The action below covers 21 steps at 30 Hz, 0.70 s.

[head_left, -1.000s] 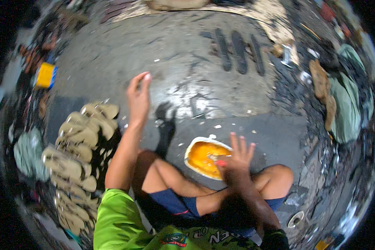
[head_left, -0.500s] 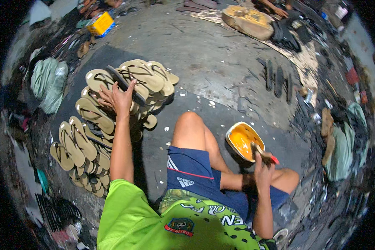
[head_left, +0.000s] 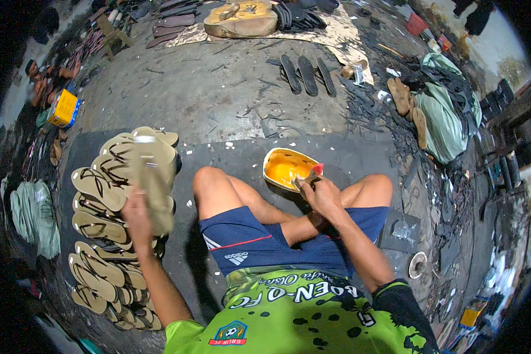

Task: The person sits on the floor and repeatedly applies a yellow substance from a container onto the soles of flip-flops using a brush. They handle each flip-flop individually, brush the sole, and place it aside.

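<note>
My left hand (head_left: 137, 217), smeared by motion, is closed on a tan flip-flop (head_left: 153, 183). The flip-flop is blurred and held upright beside a large pile of tan flip-flops with dark straps (head_left: 97, 227). Between my right fingers is a brush (head_left: 301, 184) with a reddish part showing above the hand. My right hand (head_left: 325, 197) is at the near right rim of a bowl (head_left: 272, 160), and the brush reaches in over that rim. Orange-yellow stuff coats the inside of the bowl, which sits on the dark mat beyond my crossed legs.
Three black sandals (head_left: 307, 75) lie on the floor ahead. Behind them a thick wooden block (head_left: 242, 23) stands by stacked black pieces (head_left: 301, 16). A pale green sack (head_left: 445, 127) is at right, another (head_left: 35, 215) at far left. A yellow-blue box (head_left: 65, 109) stands back left.
My left hand has come off the pile with a flip-flop. My right hand still holds the brush at the bowl. The view has swung to the right.
</note>
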Available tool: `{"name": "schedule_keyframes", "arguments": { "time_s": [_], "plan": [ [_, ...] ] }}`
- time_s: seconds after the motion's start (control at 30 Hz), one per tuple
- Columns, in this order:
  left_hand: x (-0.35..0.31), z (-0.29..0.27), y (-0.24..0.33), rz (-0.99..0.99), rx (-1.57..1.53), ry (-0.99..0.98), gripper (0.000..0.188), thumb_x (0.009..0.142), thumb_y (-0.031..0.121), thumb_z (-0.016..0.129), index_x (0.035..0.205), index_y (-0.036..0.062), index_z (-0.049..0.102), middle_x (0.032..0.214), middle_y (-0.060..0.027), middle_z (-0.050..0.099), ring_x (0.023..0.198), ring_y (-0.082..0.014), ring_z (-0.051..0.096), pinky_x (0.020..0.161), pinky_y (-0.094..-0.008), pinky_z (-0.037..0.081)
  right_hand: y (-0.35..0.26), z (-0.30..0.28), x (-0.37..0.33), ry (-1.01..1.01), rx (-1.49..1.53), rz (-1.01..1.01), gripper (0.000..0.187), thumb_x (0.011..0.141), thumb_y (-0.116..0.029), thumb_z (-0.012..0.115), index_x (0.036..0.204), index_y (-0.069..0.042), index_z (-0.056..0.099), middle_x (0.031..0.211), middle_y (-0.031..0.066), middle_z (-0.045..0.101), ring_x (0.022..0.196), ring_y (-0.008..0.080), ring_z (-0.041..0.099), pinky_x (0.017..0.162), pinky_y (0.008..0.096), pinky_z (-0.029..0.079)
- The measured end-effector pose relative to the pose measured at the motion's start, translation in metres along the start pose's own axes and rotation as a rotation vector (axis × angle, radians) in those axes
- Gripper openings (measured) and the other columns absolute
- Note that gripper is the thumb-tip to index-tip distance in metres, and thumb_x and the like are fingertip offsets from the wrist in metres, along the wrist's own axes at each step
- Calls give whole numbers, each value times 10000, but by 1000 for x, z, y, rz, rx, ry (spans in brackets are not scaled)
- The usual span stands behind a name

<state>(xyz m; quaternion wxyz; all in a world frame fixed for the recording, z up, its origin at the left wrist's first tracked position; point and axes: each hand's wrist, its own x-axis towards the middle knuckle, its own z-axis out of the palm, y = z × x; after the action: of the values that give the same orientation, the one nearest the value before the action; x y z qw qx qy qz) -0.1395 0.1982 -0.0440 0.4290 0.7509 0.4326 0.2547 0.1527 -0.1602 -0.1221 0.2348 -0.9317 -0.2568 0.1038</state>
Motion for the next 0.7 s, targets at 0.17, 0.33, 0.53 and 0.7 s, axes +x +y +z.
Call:
{"name": "schedule_keyframes", "arguments": {
  "time_s": [0.17, 0.33, 0.53, 0.7],
  "plan": [
    [-36, 99, -18, 113, 116, -129, 317, 946, 184, 573, 1177, -27, 622, 992, -159, 687, 968, -234, 621, 893, -327, 462, -14, 3, 2, 142, 64, -73, 396, 921, -385, 587, 956, -5, 696, 930, 224, 676, 833, 381, 672, 742, 470, 531],
    [-77, 104, -14, 439, 386, -32, 287, 818, 181, 740, 1048, 19, 682, 1040, -158, 692, 1147, -342, 561, 996, -400, 413, -10, -7, -10, -50, 24, 53, 397, 913, -385, 590, 971, -1, 673, 924, 237, 673, 852, 416, 660, 766, 486, 519],
    [-42, 120, 8, 556, 500, -544, 414, 851, 293, 696, 1179, 45, 652, 1438, -138, 459, 1346, -336, 385, 1098, -437, 339, 14, -1, 3, -168, 338, 112, 426, 918, -351, 605, 1077, 41, 659, 975, 244, 679, 931, 329, 672, 799, 425, 511],
    [-31, 119, -2, 694, 443, -511, 342, 933, 286, 606, 1118, 6, 666, 1340, -150, 545, 1263, -301, 476, 1036, -416, 404, -37, -81, 2, 67, 1446, 125, 359, 928, -258, 642, 1126, 43, 651, 1073, 77, 675, 931, 126, 623, 846, 268, 482]
  ]
}}
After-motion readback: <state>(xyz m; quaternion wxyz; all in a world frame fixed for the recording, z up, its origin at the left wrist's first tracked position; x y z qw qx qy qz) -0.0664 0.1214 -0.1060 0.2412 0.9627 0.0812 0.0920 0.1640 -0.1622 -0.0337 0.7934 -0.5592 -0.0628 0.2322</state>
